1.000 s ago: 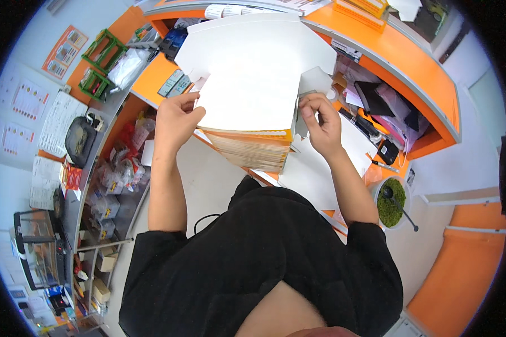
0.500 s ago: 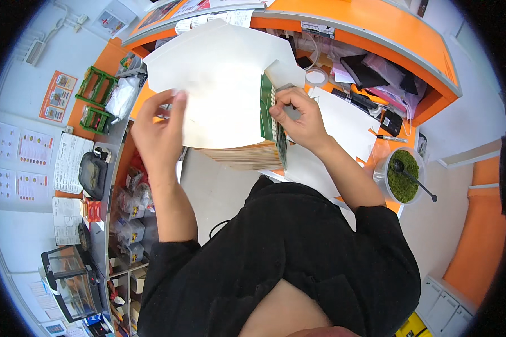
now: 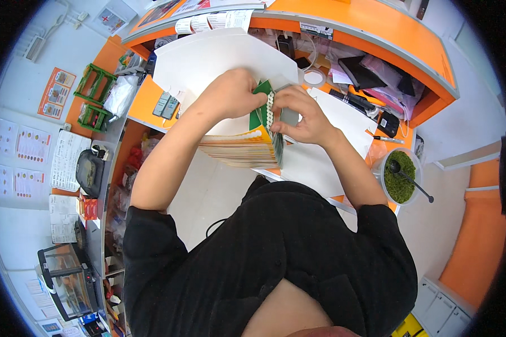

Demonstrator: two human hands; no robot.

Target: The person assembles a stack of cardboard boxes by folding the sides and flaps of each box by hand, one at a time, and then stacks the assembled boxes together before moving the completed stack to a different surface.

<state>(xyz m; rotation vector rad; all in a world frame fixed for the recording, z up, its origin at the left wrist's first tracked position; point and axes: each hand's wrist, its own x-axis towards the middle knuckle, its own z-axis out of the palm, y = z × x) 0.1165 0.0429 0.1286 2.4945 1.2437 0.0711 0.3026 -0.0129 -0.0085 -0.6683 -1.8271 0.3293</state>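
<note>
Before me is a thick stack of flat cardboard blanks point(image 3: 242, 149), with brown and orange layered edges. A large white sheet point(image 3: 208, 59) rises at its far side. At the stack's right edge are a green panel point(image 3: 257, 115) and a column of white scalloped tabs point(image 3: 270, 112). My left hand point(image 3: 230, 95) is closed, its fingertips pinching at the green panel; what exactly it grips is partly hidden. My right hand point(image 3: 305, 115) curls its fingers and thumb against the scalloped tabs from the right.
Right of the stack lie white sheets point(image 3: 306, 171) and a clear tub of green moss-like stuff point(image 3: 398, 182) with a black spoon point(image 3: 410, 178). A marker point(image 3: 388, 139) and a tape roll point(image 3: 315, 77) are farther back. An orange shelf point(image 3: 371, 22) overhangs the far side.
My left hand has moved right, from the white sheet's left side to the green panel. The white sheet has shifted away, uncovering the stack's orange edge. My right hand stays by the tabs.
</note>
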